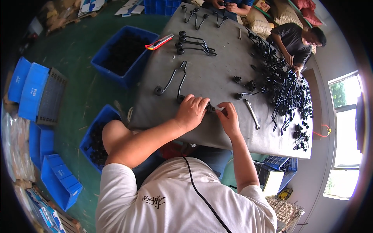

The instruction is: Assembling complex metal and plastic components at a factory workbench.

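Note:
At the near edge of the grey table, my left hand (192, 112) is closed on a small black part (210, 108), most of which its fingers hide. Just to the right, my right hand (228, 118) has thumb and fingers drawn together close to that part's end; what they pinch is too small to make out. Beyond my left hand lies a bent black rod (171, 81) with round ends, one close to my fingers. Further right are loose black pieces (248, 94) and a silver wrench (252, 114).
The grey table (217, 73) carries more bent rods (196, 43), a red utility knife (159, 42) and a large heap of black parts (285, 85). Blue bins (128, 73) of black pieces stand left. A co-worker (293, 42) handles the heap; another person's hands (232, 7) are at the far end.

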`<state>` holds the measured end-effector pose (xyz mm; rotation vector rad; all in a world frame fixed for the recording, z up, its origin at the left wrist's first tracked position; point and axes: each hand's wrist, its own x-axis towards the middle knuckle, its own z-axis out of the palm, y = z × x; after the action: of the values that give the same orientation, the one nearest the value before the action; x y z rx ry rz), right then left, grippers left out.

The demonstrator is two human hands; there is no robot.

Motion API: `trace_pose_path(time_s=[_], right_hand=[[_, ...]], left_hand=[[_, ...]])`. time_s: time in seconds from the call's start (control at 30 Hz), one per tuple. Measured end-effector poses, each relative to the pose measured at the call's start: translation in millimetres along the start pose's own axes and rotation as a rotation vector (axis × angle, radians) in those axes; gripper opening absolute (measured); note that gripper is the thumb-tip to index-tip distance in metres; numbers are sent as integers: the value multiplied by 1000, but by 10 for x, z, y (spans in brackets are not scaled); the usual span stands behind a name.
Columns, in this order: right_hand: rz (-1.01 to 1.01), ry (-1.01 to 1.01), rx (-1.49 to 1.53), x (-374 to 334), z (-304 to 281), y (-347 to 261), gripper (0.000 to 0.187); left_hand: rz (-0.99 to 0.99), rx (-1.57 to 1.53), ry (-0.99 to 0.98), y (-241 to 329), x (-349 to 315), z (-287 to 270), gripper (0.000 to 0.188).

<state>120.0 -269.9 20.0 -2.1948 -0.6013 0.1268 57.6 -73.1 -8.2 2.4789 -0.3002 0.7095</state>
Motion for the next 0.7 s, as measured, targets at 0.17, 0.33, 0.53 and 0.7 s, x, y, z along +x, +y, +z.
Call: trace_pose_path(time_s=[0.17, 0.33, 0.53, 0.7], right_hand=[[-261, -28, -148, 67, 58, 69, 18], [-126, -5, -32, 63, 60, -31, 19], [-221, -66, -67, 78, 17, 140, 21], [-75, 8, -43, 90, 35, -11, 20]], left_hand=[[3, -4, 29, 22, 16, -11, 42], [-20, 4, 1, -11, 4, 33, 42], [-21, 18, 35, 13, 11, 22, 44], [-31, -3, 39, 14, 21, 26, 42]])
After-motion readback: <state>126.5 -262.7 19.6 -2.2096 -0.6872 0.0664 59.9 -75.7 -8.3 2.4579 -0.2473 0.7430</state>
